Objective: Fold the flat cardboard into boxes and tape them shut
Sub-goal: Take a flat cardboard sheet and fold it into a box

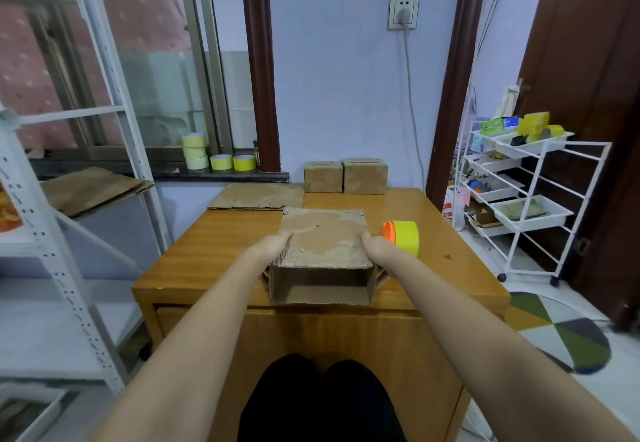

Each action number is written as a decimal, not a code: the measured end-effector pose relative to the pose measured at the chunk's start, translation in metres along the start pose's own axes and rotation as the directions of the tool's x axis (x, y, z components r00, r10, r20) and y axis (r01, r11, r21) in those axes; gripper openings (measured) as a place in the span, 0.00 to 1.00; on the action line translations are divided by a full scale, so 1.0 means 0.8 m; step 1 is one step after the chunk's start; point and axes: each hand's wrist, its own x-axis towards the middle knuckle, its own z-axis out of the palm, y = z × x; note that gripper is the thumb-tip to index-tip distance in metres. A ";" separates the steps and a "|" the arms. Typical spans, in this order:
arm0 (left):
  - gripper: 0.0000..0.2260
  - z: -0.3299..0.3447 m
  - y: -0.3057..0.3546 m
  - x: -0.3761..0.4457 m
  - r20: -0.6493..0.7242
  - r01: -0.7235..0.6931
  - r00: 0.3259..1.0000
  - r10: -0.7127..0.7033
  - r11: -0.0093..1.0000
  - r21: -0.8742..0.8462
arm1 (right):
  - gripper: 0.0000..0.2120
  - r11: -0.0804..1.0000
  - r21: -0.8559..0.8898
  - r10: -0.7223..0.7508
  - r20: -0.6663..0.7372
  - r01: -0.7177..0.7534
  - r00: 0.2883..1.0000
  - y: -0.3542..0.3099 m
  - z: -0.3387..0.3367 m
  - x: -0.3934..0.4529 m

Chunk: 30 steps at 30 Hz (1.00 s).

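Observation:
An opened-up cardboard box (323, 240) lies on its side on the wooden table (214, 244), its open end facing me. My left hand (272, 247) grips its left side, fingers curled under the edge. On the opposite side my right hand (377, 246) grips the box the same way. A yellow tape roll on an orange dispenser (403, 235) stands just right of the box. Flat cardboard sheets (258, 196) lie at the table's far left. Two folded boxes (346, 176) stand against the back wall.
Several tape rolls (216, 157) sit on the window sill. A white metal shelf (86, 150) with flat cardboard stands at the left. A white wire trolley (519, 199) stands at the right, by a brown door. My knees are below the table's front.

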 end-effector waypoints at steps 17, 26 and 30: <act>0.28 -0.033 0.035 0.020 -0.119 -0.242 0.969 0.215 0.923 -0.298 | 0.25 0.942 0.137 -0.293 -0.099 0.305 0.951 -0.028 -0.023 0.034; 0.30 -0.024 0.016 0.030 -0.133 -0.334 0.942 0.307 0.837 -0.435 | 0.15 0.729 0.439 -0.486 -0.207 0.524 0.849 -0.011 -0.022 0.029; 0.31 -0.005 0.004 0.024 -0.156 -0.344 0.939 0.308 0.795 -0.499 | 0.23 0.728 0.402 -0.523 -0.198 0.556 0.829 0.010 -0.010 0.025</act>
